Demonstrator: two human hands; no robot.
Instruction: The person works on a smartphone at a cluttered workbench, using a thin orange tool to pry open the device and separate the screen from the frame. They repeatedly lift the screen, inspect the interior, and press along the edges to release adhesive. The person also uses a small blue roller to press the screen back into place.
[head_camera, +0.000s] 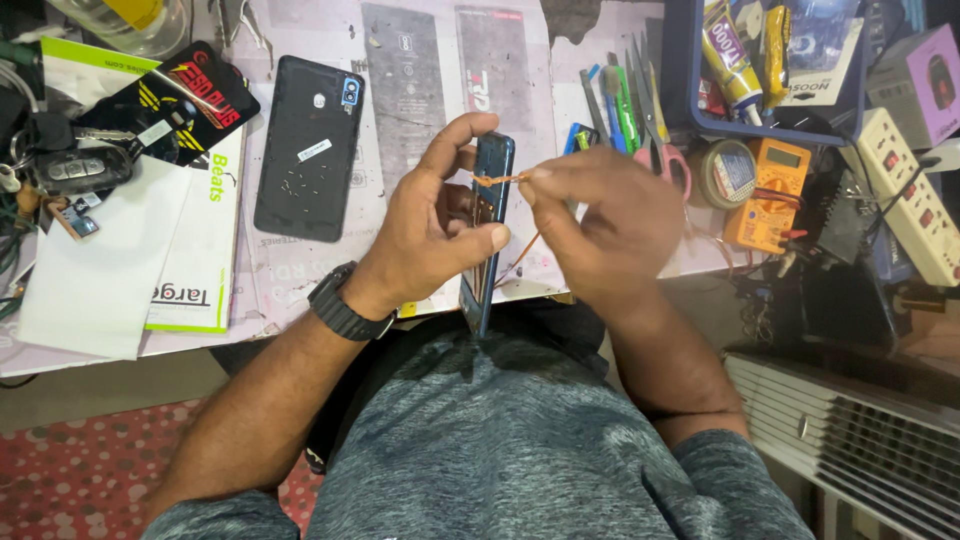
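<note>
A phone repair workbench: multimeter (768, 195), scissors (655, 120), detached phone back cover (308, 146), glue tube (730, 55)

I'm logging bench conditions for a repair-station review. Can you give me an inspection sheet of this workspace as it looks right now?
Surface: pale work mat covered with faint printed outlines.
Job's things: blue phone body held on edge; thin orange flex strip at its top edge; black back cover lying flat with tiny screws on it.
Clutter: white boxes, car key, scissors, blue tray of tubes.
Grips: left hand wraps the phone body; right hand pinches the strip.
Cables: black leads beside the orange multimeter and white power strip.
Surroundings: red patterned floor, white slatted appliance.
</note>
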